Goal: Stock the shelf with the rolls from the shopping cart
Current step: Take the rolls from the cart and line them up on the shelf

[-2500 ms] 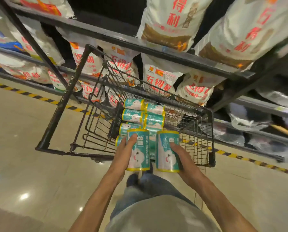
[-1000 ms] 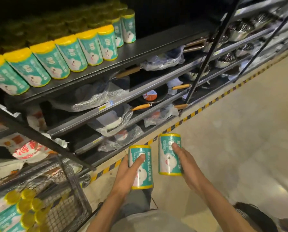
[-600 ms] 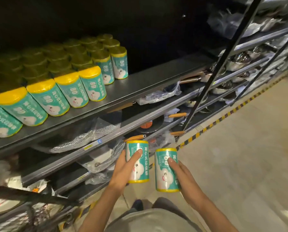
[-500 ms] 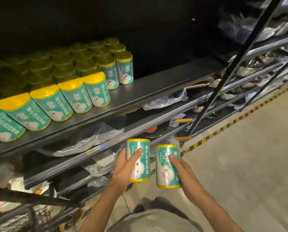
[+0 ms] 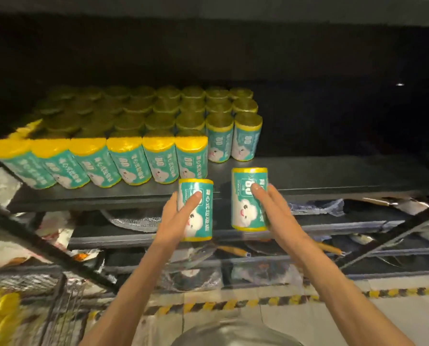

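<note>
**Two rolls in hand at the shelf edge**

Nearest you, at 6 o'clock: grey shirt front, both forearms reaching up and forward. Yellow-and-black floor tape [image 5: 208,307] crosses just beyond. At 8 o'clock, blurred, the wire shopping cart [image 5: 61,313] with yellow roll ends [image 5: 1,308] showing in it.

Your left hand [image 5: 176,218] grips the left roll [image 5: 199,211] upright, thumb across the teal label, fingers wrapped behind. Your right hand [image 5: 274,211] holds the right roll [image 5: 246,198] upright too, fingers curled over its face; it sits a little higher than the left one. The two rolls are apart, a gap between them.

Both held rolls are in front of the dark shelf [image 5: 333,176], at its front edge, their tops overlapping the bare stretch of shelf from 12 to 2 o'clock. You can't tell whether either touches it.

Farther, 10 to 12 o'clock: the stocked rolls [image 5: 158,156] stand upright in rows, packed touching, front row lit, rear rows in shadow. Below the shelf, lower shelves carry plastic-wrapped goods, blurred.
</note>
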